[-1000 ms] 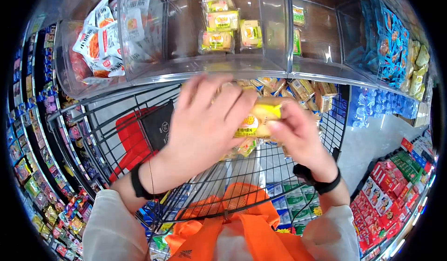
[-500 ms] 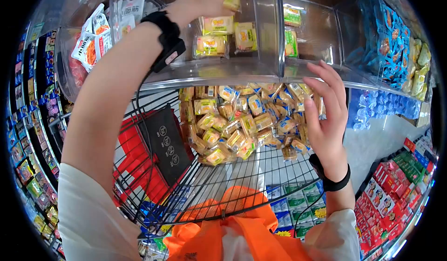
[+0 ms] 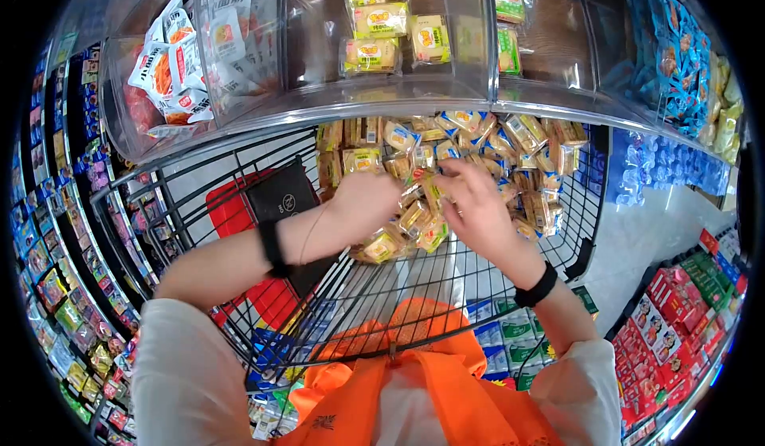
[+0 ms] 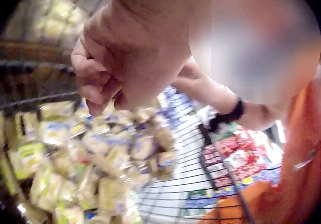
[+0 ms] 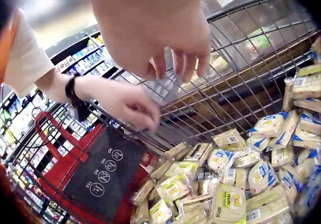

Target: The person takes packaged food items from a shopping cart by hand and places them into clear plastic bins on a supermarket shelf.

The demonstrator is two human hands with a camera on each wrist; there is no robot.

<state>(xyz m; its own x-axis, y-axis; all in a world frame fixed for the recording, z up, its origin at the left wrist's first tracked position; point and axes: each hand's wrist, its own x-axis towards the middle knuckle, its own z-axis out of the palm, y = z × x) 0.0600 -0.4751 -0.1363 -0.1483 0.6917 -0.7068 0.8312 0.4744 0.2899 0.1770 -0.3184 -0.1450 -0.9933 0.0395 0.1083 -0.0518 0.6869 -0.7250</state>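
My left hand (image 3: 370,207) hangs over the heap of wrapped snack packets (image 3: 382,243) in the wire shopping cart (image 3: 382,299). Its fingers are loosely curled in the left wrist view, with nothing between them. My right hand (image 3: 482,211) is beside it, fingers bent downward and slightly spread above the same heap. From the right wrist view, nothing shows in that hand (image 5: 155,38). The packets are pale, in clear wrap, some with yellow-green labels and others with blue. Several yellow-green packets (image 3: 381,21) lie in a clear bin (image 3: 319,91) beyond the cart.
White snack pouches (image 3: 171,68) fill the bin at left; green-labelled packets (image 3: 508,48) and blue bags (image 3: 677,64) lie to the right. A red bag (image 3: 271,299) with a black panel (image 3: 283,207) is in the cart's left side. Red boxes (image 3: 665,318) are stacked at right.
Earlier both hands held a yellow-labelled packet over the cart. Then the left hand reached in among the bin's packets, the right held apart. Now both are back over the heap, without that packet.
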